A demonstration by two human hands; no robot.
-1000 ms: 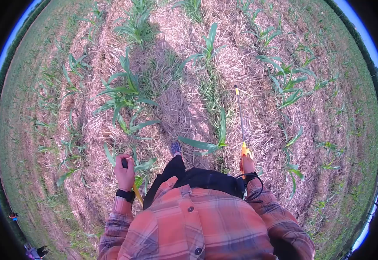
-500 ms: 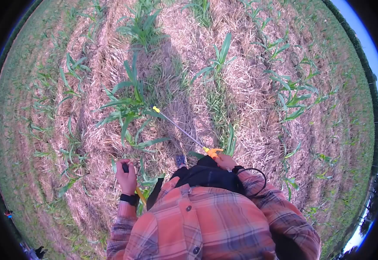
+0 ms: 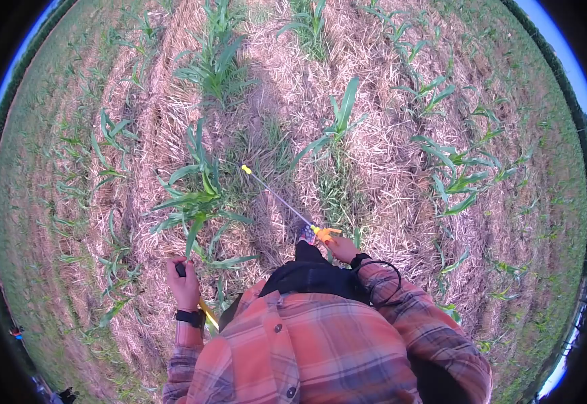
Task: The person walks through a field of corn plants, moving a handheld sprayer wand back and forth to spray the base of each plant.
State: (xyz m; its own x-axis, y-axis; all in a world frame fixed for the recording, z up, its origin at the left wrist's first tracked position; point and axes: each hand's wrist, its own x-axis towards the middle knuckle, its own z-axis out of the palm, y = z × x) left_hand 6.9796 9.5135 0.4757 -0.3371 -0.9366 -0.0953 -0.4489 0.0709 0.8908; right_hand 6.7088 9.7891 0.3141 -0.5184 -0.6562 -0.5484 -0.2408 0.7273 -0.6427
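Note:
My right hand (image 3: 342, 250) is closed around the orange trigger handle (image 3: 326, 234) of a spray wand. From there the thin wand (image 3: 280, 198) slants forward and left to a yellow nozzle (image 3: 246, 170), which is over the ground just right of a leafy green plant (image 3: 202, 200). On the left side, my left hand (image 3: 185, 289) grips a black handle (image 3: 181, 269), mostly covered by the fingers. A yellow bar (image 3: 208, 315) shows beside that wrist; whether it joins the black handle is hidden. A black hose (image 3: 396, 275) loops by my right forearm.
Rows of young corn-like plants (image 3: 342, 121) stand in straw-covered soil (image 3: 273, 87). Grassy weeds (image 3: 339, 188) grow between them. My shoe (image 3: 306, 233) is on the ground beneath the wand. Small distant figures appear at the lower left edge.
The plants have shifted down in view, and one foot now shows farther forward. My left hand is slightly lower and farther left. The wand stays in my right hand, still pointing forward-left.

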